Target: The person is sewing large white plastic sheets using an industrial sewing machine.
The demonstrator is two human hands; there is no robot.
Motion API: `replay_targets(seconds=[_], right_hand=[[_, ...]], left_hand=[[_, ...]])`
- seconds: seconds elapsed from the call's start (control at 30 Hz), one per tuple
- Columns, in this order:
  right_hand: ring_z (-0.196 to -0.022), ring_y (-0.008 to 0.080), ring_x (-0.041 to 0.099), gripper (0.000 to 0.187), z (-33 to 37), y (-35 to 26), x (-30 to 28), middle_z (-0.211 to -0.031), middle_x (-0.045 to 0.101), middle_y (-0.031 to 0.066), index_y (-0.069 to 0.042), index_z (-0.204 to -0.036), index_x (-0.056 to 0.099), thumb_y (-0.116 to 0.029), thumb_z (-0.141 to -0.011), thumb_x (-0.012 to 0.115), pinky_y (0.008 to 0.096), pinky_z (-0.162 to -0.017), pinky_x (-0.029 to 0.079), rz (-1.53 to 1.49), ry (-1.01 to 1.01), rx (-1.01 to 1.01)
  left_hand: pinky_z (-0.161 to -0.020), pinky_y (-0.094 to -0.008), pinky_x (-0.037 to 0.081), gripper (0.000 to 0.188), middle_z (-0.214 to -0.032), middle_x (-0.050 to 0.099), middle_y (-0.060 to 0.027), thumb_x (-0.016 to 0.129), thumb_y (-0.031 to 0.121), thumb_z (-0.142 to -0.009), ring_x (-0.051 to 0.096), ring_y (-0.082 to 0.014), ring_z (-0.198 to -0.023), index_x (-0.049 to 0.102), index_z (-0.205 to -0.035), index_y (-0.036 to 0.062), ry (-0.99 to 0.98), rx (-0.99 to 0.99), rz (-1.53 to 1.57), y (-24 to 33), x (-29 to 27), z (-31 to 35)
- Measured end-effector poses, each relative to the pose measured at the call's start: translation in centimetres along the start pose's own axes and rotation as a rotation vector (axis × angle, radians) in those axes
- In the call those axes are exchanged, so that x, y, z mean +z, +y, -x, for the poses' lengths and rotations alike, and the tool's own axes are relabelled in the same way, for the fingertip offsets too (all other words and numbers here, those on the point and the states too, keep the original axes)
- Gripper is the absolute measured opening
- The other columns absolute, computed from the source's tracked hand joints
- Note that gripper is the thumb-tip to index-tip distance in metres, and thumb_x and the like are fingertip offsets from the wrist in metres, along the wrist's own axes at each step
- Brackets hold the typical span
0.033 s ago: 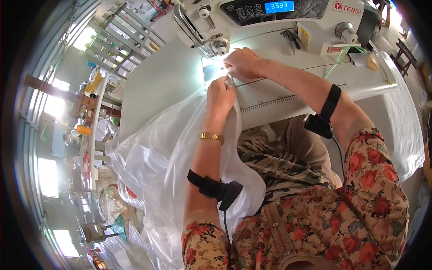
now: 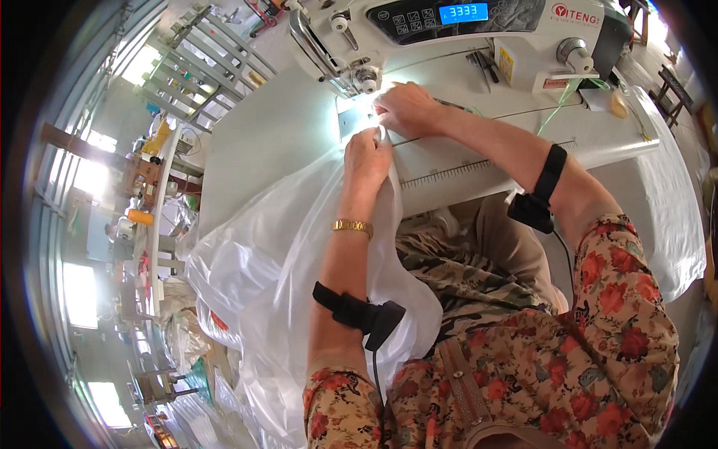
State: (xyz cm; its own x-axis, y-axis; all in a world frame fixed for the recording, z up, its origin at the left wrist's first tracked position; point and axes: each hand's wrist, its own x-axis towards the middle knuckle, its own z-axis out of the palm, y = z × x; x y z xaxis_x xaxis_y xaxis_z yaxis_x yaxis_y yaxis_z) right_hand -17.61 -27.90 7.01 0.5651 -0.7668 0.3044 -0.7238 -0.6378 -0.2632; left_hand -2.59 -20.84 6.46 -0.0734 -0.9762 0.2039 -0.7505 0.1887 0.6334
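Note:
A white sewing machine [image 2: 449, 49] stands on the table, its lamp lighting the needle area. Sheer white fabric [image 2: 277, 232] runs from there over the table's near edge and down past my left arm. My left hand [image 2: 366, 161] pinches the fabric's edge just in front of the needle area. Close by on the right, my right hand [image 2: 410, 109] is closed at the same edge, beside the presser foot; glare and the fingers hide exactly what it grips. The needle itself is lost in the bright light.
Small snips [image 2: 486, 66] lie on the machine bed next to the machine's pillar. Green thread [image 2: 557, 111] trails by the handwheel [image 2: 574, 54]. A ruler strip [image 2: 464, 166] marks the table's front. Metal racks [image 2: 202, 63] stand beyond the table at the left.
My right hand and forearm have shifted very slightly to the right. The left hand and the fabric look almost the same.

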Motion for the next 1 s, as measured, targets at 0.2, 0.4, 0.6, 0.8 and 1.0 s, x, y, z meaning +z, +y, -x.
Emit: replay_targets(seconds=[0.2,0.4,0.6,0.8,1.0], right_hand=[[-0.097,0.0334,0.058,0.02,2.8,0.5,0.9,-0.097,0.064,0.0158,-0.002,-0.098,0.064,-0.016,-0.09,0.052,0.044,-0.082,0.046,-0.02,0.135,-0.079],[-0.113,0.0311,0.052,0.028,3.8,-0.6,0.6,-0.116,0.056,0.0161,-0.008,-0.113,0.064,-0.011,-0.091,0.049,0.0463,-0.091,0.044,0.159,0.085,-0.117],[-0.116,0.0311,0.051,0.038,3.3,-1.9,-0.1,-0.12,0.054,0.0178,-0.01,-0.121,0.06,-0.008,-0.084,0.052,0.0448,-0.094,0.044,0.278,0.0,-0.115],[-0.139,0.0324,0.031,0.04,2.1,-3.0,0.1,-0.145,0.038,0.0181,-0.016,-0.134,0.051,-0.019,-0.095,0.044,0.0521,-0.111,0.028,0.324,-0.219,0.026],[-0.142,0.0343,0.024,0.036,2.1,-2.8,1.2,-0.151,0.031,0.0177,-0.014,-0.128,0.055,-0.023,-0.097,0.04,0.055,-0.114,0.02,0.304,-0.207,0.068]], left_hand=[[-0.08,-0.0435,0.048,0.039,-0.083,0.065,-0.0262,0.053,0.012,-0.078,0.064,-0.0374,-0.084,0.062,-0.107,-0.011,0.017,-0.022,-0.043,-0.1,0.5,-1.1],[-0.077,-0.0465,0.047,0.03,-0.079,0.064,-0.0269,0.053,0.012,-0.079,0.063,-0.0401,-0.081,0.063,-0.096,-0.0108,-0.003,-0.022,-0.007,0.1,0.2,-0.8],[-0.078,-0.0476,0.047,0.022,-0.088,0.063,-0.0268,0.053,0.012,-0.083,0.062,-0.0406,-0.082,0.064,-0.087,-0.0068,0.031,0.033,-0.115,0.6,0.1,-0.5],[-0.091,-0.0457,0.043,0.022,-0.113,0.058,-0.0156,0.055,0.02,-0.09,0.056,-0.0342,-0.107,0.068,-0.094,0.0027,0.093,0.241,-0.536,0.6,-0.3,1.8],[-0.096,-0.0427,0.042,0.028,-0.116,0.058,-0.0154,0.054,0.024,-0.092,0.055,-0.0305,-0.11,0.066,-0.108,0.0043,0.115,0.199,-0.428,-0.5,0.0,1.7]])
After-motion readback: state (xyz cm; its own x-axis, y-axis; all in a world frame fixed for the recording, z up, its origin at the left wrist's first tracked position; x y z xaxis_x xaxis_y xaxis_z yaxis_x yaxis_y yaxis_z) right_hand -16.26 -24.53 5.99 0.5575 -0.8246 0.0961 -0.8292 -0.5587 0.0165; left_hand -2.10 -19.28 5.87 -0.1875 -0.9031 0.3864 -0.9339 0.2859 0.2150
